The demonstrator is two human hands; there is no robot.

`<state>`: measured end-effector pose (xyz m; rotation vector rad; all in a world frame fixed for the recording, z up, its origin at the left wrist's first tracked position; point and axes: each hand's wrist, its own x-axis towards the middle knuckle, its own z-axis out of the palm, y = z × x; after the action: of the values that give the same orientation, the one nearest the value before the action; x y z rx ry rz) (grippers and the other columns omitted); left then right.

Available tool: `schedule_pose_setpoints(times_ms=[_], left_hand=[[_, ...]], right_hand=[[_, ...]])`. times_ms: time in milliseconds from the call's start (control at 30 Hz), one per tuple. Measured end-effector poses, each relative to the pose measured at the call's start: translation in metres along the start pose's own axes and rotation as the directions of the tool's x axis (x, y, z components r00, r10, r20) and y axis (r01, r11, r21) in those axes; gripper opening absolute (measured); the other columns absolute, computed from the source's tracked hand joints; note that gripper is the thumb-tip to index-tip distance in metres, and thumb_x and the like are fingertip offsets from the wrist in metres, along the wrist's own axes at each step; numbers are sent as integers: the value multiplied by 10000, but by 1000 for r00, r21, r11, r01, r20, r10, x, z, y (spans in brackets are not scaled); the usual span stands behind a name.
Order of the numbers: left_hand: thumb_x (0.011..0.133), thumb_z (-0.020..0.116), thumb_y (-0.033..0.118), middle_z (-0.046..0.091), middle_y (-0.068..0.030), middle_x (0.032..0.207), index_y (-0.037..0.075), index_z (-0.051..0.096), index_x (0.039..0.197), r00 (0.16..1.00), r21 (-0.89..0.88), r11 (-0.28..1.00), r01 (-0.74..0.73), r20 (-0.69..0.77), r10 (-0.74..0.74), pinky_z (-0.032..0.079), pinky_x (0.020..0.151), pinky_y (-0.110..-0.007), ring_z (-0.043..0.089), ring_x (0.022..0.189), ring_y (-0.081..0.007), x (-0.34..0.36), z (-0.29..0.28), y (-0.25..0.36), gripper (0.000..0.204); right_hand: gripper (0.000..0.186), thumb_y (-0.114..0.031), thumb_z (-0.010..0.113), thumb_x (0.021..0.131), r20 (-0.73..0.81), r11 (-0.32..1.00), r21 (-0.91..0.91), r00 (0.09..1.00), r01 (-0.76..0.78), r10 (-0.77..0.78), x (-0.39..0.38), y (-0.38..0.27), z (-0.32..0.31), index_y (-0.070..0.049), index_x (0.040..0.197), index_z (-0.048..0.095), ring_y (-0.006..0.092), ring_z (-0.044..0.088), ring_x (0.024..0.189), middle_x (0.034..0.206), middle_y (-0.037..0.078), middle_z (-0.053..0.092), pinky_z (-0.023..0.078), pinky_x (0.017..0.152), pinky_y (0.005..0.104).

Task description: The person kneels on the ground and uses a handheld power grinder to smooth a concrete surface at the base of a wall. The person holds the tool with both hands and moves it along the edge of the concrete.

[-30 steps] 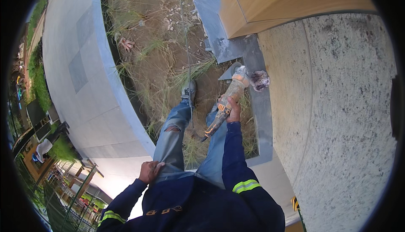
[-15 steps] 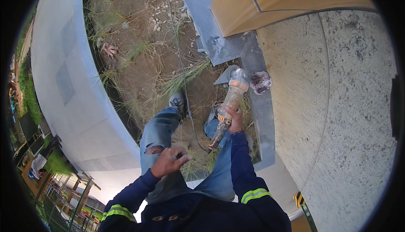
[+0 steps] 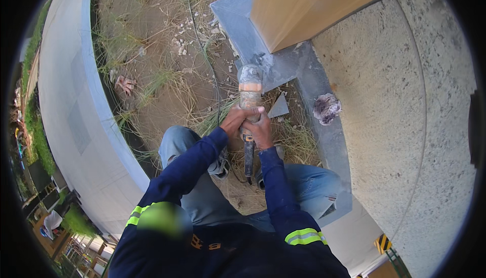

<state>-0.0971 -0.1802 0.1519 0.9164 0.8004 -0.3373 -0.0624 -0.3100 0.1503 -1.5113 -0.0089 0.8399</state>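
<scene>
Both my hands are closed around a dusty orange-and-grey angle grinder [image 3: 250, 92]. My left hand [image 3: 235, 119] wraps the body from the left, and my right hand [image 3: 259, 130] grips it just behind, from the right. The grinder's head is over the grey stone ledge [image 3: 233, 11], close to its near corner, where pale dust lies; the disc's contact with the stone is hidden. A black cord runs from the handle end. Just right of the grinder, a grey triangular offcut [image 3: 278, 106] lies on the grass.
A crumpled pinkish bundle [image 3: 327, 109] sits on the grey strip beside the speckled stone wall [image 3: 385, 86]. Ahead rises a tan panelled column [image 3: 293, 12]. A curved pale wall [image 3: 68, 91] runs along the left. A dirty glove [image 3: 125, 84], rubble and the grinder's cable [image 3: 205, 50] lie on the dirt.
My left hand has come from above my knee onto the grinder. The grinder has swung left to the ledge corner, uncovering the triangular offcut. My knees are spread wider.
</scene>
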Motion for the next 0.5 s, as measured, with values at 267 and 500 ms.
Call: schedule_pose_setpoints(times_ms=[267, 500], left_hand=[[888, 735, 111, 694, -121, 966, -16, 626, 1133, 993, -66, 992, -109, -59, 105, 614, 712, -392, 718, 809, -247, 91, -68, 60, 297], [911, 685, 121, 648, -141, 846, 2, 556, 1072, 981, -130, 973, -193, 8, 195, 615, 651, -425, 694, 718, -289, 166, -100, 73, 238]], right_hand=[[1012, -198, 791, 804, 58, 946, -67, 948, 318, -314, 76, 47, 45, 30, 1579, 182, 275, 665, 1093, 1246, 235, 625, 536, 926, 399], [953, -190, 671, 891, -63, 888, -422, 972, 180, -227, 106, 59, 67, 3, 1587, 50, 534, 679, 891, 980, 380, 677, 534, 766, 577]])
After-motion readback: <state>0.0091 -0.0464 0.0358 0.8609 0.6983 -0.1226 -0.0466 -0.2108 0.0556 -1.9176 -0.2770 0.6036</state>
